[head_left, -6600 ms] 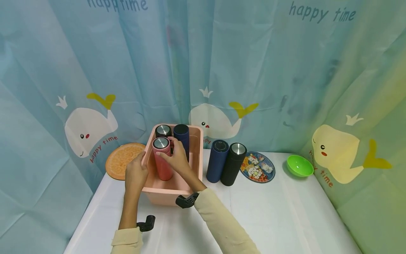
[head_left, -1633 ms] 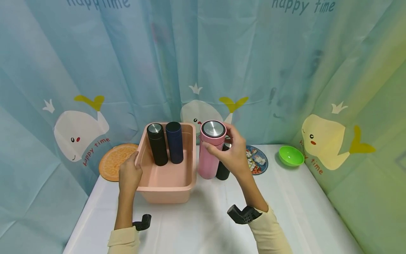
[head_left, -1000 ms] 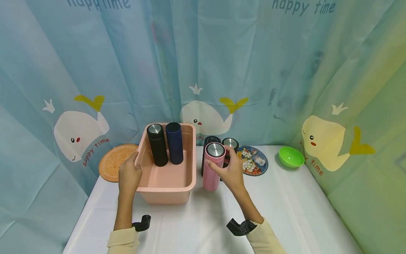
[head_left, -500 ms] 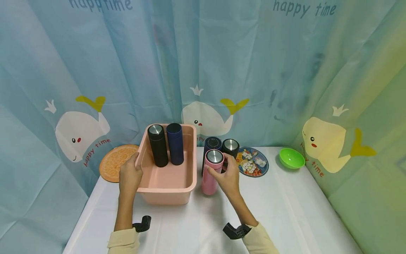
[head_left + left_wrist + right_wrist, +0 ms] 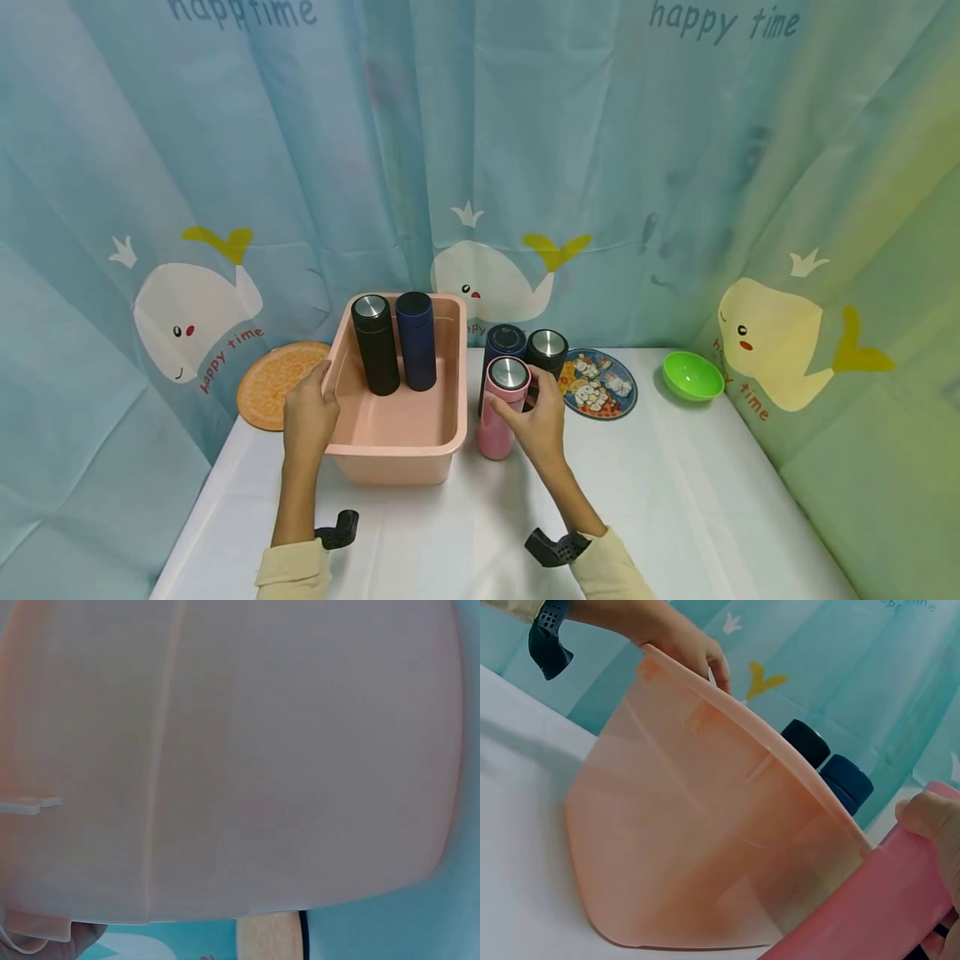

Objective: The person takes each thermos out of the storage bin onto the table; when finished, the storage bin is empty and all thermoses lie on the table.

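My left hand (image 5: 310, 417) grips the left rim of a peach plastic bin (image 5: 393, 467). A black thermos (image 5: 378, 358) with a silver lid top and a dark blue thermos (image 5: 417, 350) stand upright inside it. Just right of the bin, my right hand (image 5: 542, 417) holds a pink thermos (image 5: 497, 433) near its top, thumb on the near side. That bottle is upright at the table surface. Behind it are another blue thermos (image 5: 504, 340) and another black thermos (image 5: 547, 346), both partly hidden. The right wrist view has the pink thermos (image 5: 877, 900) beside the bin wall (image 5: 682, 825).
An orange round mat (image 5: 270, 387) lies left of the bin. Towards the back right are a cartoon-printed oval plate (image 5: 600, 387) and a green bowl (image 5: 692, 377). A blue curtain (image 5: 600, 167) printed with whales hangs behind the white table (image 5: 637, 517).
The pink thermos was inside the bin; my right hand lifted it out over the right rim and lowered it in front of the other two. My left hand has stayed on the rim.
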`<control>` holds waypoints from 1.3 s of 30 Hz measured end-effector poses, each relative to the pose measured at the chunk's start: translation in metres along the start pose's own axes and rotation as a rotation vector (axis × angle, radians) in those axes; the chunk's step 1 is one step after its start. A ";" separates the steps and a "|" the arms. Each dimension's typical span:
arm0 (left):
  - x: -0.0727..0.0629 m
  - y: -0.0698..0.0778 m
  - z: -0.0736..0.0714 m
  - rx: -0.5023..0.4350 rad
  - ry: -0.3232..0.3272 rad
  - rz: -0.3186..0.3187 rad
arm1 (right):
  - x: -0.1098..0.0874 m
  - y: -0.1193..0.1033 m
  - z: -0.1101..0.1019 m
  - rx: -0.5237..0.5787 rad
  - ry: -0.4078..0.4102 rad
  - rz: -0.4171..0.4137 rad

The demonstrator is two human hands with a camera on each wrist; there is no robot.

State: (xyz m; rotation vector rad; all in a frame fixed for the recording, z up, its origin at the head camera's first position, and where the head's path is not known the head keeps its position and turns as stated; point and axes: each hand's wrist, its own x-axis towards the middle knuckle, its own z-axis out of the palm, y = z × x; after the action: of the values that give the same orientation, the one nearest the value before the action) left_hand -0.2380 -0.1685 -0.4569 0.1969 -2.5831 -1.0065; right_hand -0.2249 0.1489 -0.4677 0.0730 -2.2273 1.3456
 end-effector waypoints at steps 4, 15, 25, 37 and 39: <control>0.000 0.000 0.000 0.001 -0.001 -0.003 | 0.000 0.002 0.001 -0.002 0.004 0.001; -0.001 0.000 0.000 0.002 -0.006 -0.009 | -0.001 0.002 0.004 0.000 0.011 0.011; 0.001 0.000 0.000 0.012 -0.003 0.000 | -0.004 0.004 0.005 -0.004 0.024 -0.014; 0.002 -0.001 0.000 0.014 -0.002 -0.004 | -0.004 0.008 0.006 0.006 0.011 -0.009; 0.001 -0.001 0.000 0.012 -0.002 -0.007 | -0.004 0.007 0.006 0.009 0.010 -0.013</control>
State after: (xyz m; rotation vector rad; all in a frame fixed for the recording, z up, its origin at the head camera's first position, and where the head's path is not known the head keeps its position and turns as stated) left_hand -0.2392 -0.1695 -0.4571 0.2088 -2.5933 -0.9942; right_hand -0.2265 0.1464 -0.4779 0.0831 -2.2091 1.3459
